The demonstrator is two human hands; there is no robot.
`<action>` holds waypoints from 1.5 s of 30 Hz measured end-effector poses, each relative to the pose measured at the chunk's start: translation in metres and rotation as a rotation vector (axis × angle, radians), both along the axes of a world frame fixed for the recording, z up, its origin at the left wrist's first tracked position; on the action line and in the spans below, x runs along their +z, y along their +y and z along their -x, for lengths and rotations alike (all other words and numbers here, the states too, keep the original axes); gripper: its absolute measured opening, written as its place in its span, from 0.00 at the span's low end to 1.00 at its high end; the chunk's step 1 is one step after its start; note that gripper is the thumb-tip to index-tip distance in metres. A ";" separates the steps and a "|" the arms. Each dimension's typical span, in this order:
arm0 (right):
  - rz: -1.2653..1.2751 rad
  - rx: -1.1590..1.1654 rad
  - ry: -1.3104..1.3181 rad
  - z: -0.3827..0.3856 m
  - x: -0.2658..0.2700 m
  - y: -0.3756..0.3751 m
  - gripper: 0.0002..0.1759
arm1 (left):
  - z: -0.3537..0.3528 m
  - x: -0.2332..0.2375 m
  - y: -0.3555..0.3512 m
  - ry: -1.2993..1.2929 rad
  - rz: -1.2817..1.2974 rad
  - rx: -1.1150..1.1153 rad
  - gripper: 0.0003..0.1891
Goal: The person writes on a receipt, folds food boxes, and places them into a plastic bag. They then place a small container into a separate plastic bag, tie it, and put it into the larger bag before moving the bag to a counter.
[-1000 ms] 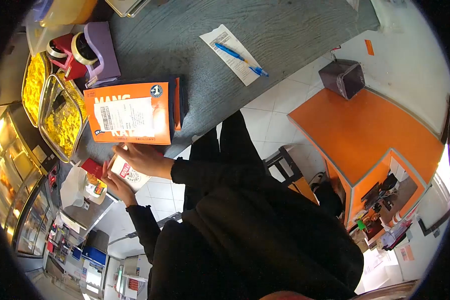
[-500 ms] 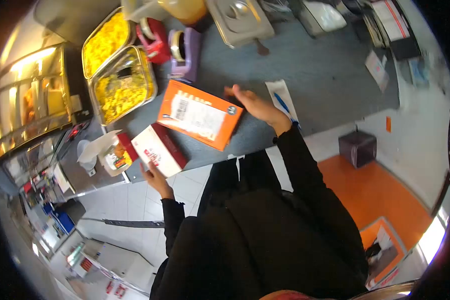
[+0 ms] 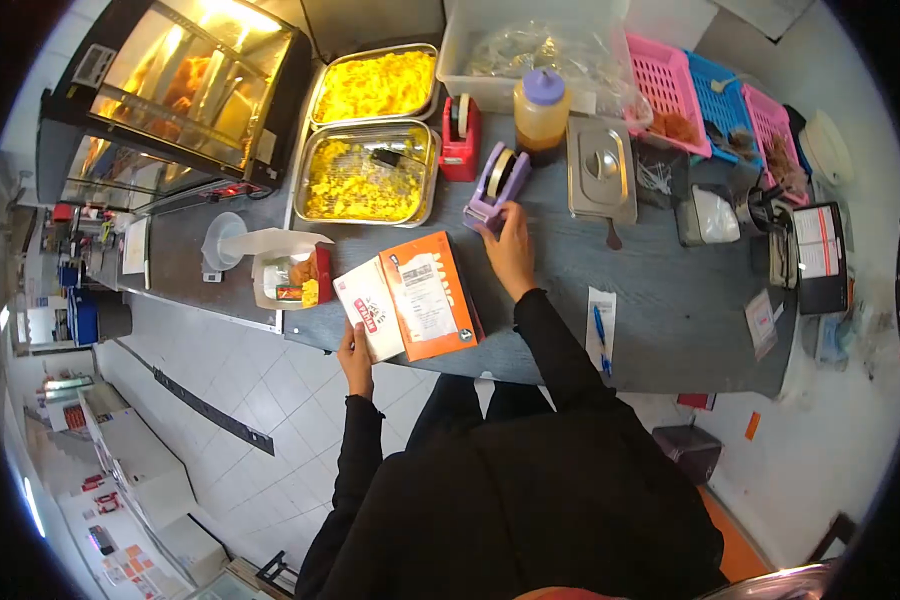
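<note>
A white and red takeaway box (image 3: 367, 308) lies near the counter's front edge, with my left hand (image 3: 355, 362) holding its near left corner. Against its right side is an orange box (image 3: 432, 297) with a printed white label stuck on its face. My right hand (image 3: 511, 254) reaches beyond the orange box to a purple tape dispenser (image 3: 507, 178). Its thumb and fingers close around the dispenser's near end; whether they pinch the tape itself is hidden. To the left, an open box (image 3: 292, 275) shows fried food and sachets inside.
Two trays of yellow food (image 3: 368, 180) stand at the back left beside a lit display cabinet (image 3: 185, 95). A red tape dispenser (image 3: 460, 140), a sauce bottle (image 3: 541, 108) and a lidded steel container (image 3: 601, 170) stand behind. A blue pen (image 3: 600, 330) lies on paper to the right.
My right hand has moved from beside the orange box to the purple tape dispenser. The orange box has turned more upright in view and sits against the white box. The view has also shifted.
</note>
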State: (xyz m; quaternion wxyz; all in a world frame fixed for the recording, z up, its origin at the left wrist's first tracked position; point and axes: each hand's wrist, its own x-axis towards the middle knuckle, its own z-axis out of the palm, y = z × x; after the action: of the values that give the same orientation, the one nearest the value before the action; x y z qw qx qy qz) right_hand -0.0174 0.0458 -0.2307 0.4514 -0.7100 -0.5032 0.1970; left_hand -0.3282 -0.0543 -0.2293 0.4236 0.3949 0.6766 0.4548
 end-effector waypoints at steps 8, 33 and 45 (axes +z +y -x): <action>-0.057 0.055 0.006 -0.021 0.003 -0.008 0.19 | 0.008 -0.014 0.000 0.001 -0.003 -0.013 0.25; 0.230 0.585 0.675 0.097 0.163 -0.034 0.11 | 0.035 -0.007 0.006 0.066 0.048 0.025 0.15; 0.424 0.735 -0.477 0.233 0.041 0.016 0.22 | 0.037 -0.009 0.009 -0.209 -0.065 -0.028 0.21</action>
State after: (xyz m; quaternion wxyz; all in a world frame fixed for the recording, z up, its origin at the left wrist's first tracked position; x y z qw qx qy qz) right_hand -0.2506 0.0620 -0.1895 0.0695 -0.5870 -0.7588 0.2735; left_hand -0.3648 -0.0450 -0.2379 0.4849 0.3685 0.6080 0.5093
